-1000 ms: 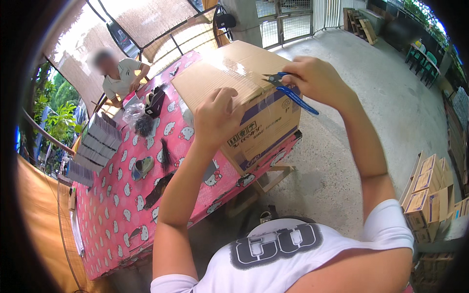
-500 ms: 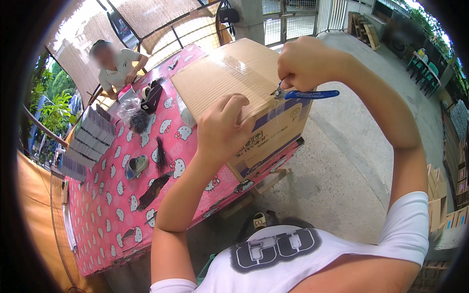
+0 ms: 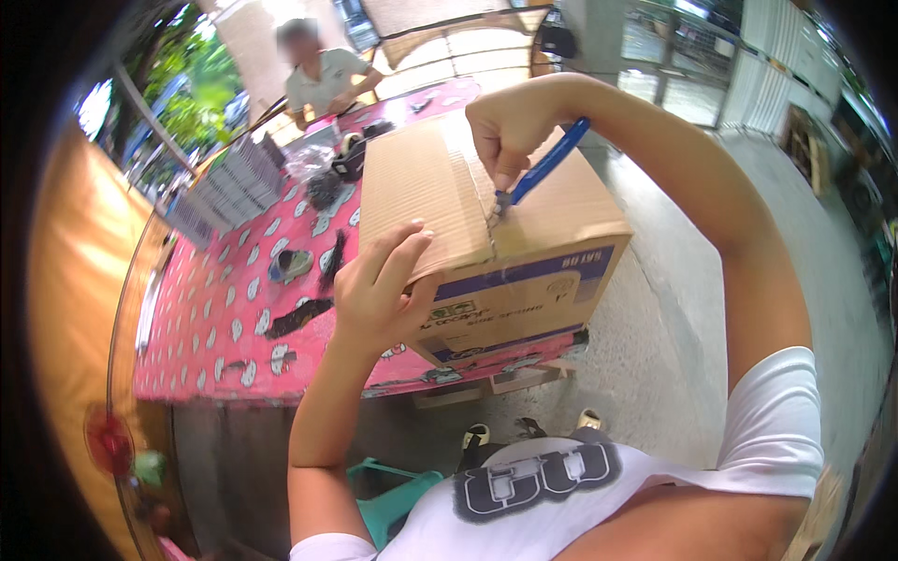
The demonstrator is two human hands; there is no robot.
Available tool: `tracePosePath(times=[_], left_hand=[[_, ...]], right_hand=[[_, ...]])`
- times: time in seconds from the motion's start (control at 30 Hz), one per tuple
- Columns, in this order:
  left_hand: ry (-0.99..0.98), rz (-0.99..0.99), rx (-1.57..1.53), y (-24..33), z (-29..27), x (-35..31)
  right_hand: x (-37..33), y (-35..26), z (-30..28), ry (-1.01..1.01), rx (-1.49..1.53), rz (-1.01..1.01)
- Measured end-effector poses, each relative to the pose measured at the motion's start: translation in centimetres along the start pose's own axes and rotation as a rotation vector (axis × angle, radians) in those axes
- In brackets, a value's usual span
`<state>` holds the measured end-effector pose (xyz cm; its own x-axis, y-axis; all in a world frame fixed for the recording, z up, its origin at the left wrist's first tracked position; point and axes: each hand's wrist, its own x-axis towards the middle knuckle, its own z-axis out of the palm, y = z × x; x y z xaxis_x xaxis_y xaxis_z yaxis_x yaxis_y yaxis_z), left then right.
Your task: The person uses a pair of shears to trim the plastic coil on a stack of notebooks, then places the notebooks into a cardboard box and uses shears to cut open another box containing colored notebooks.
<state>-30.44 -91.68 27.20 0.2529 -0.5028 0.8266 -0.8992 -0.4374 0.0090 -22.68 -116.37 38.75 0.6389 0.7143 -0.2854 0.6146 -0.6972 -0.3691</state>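
A large cardboard box [image 3: 533, 327] stands on the table, its top flaps meeting at a seam with clear tape along it. My right hand [image 3: 519, 126] is closed around blue-handled cutters [image 3: 552, 164], one handle sticking out to the upper right. The cutters' metal tip touches the seam near the box's front edge, where the tape looks torn and wrinkled. My left hand [image 3: 382, 285] rests on the box's front left corner, fingers stretched over the top and apart, the thumb lower against the front side.
A pink patterned cloth covers the table [image 3: 201, 351]. On it are a grey shoe-like item [image 3: 290, 266], dark bristly bundles [image 3: 325, 190], a black tape dispenser [image 3: 350, 159] and stacked booklets [image 3: 234, 187]. A person [image 3: 323, 75] sits at the far end. A green stool [image 3: 393, 496] stands below.
The cutters have moved along the seam, inward from the front edge, and their handle now tilts upward. My view has turned, so the box appears lower and more face-on. My left hand remains on the box.
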Motion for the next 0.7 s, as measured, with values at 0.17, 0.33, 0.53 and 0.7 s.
tracePosePath(times=[0.17,0.33,0.53,0.7], left_hand=[[0.052,-0.187,0.274,2.7,1.6,-1.3],[0.114,-0.189,0.444,3.1,2.5,-1.6],[0.193,-0.269,0.48,2.9,2.7,-0.9],[0.393,-0.435,0.463,1.6,3.5,-0.9]], right_hand=[[3.7,5.5,-2.1,0.051,-0.26,-0.244],[6.5,7.7,-3.4,-0.019,-0.254,-0.415],[10.9,15.7,-4.8,0.137,-0.36,-0.534],[12.6,22.6,-6.0,0.264,-0.173,-0.034]])
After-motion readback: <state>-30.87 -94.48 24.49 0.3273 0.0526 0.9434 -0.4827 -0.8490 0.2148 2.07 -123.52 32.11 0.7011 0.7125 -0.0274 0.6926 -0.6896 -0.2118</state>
